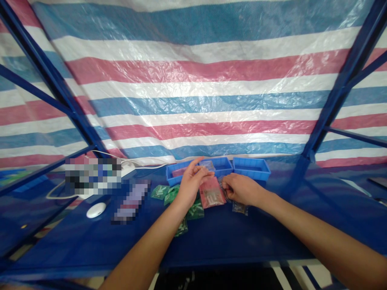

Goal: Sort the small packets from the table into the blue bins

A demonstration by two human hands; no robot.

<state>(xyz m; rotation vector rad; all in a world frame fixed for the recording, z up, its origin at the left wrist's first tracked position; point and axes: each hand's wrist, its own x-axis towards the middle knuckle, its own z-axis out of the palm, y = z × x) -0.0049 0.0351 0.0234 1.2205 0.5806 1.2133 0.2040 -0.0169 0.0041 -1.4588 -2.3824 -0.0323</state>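
Near the blue bins, my left hand (192,181) has thumb and fingers closed on a small clear plastic bag (208,164). Just below its fingertips lies a pink plastic bag (212,194) with light-coloured pieces inside. My right hand (240,187) is curled closed at the pink bag's right edge; what its fingers hold is hard to see. Under that hand, a small clear bag with brownish contents (240,208) rests on the table. Green bags (196,211) of small parts lie around and partly behind my left wrist.
Three blue bins stand along the back: a left bin (171,174) with something pink inside, a middle bin (225,162) and a right bin (251,168). On the left are a white round object (96,210), a blurred-out object (131,203) and white cables (145,166). Blue frame posts (329,96) flank the table.
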